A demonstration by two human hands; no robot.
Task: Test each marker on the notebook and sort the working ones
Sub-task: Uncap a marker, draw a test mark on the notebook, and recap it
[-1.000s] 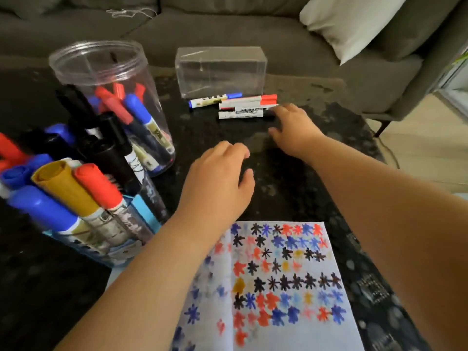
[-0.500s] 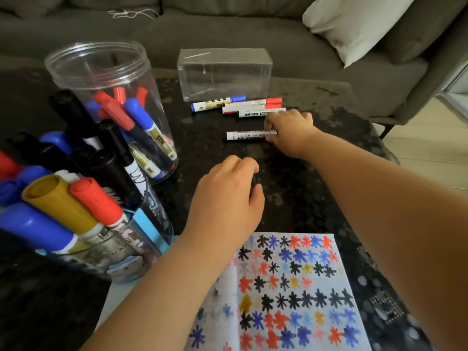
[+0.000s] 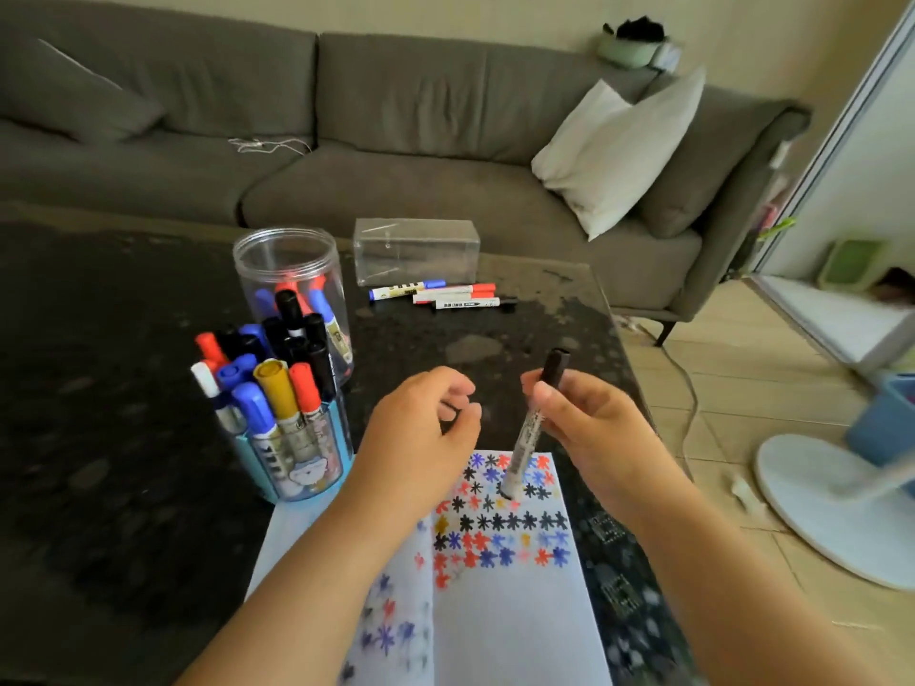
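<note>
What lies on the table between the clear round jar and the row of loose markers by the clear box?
In the head view, only bare dark table shows between the clear jar and the loose markers beside the clear box.

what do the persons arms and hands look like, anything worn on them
Both forearms are bare up to the frame edge: no sleeves, watch, bracelet or glove show. The left hand and right hand carry no visible rings, and the fingernails look short and unpainted.
</note>
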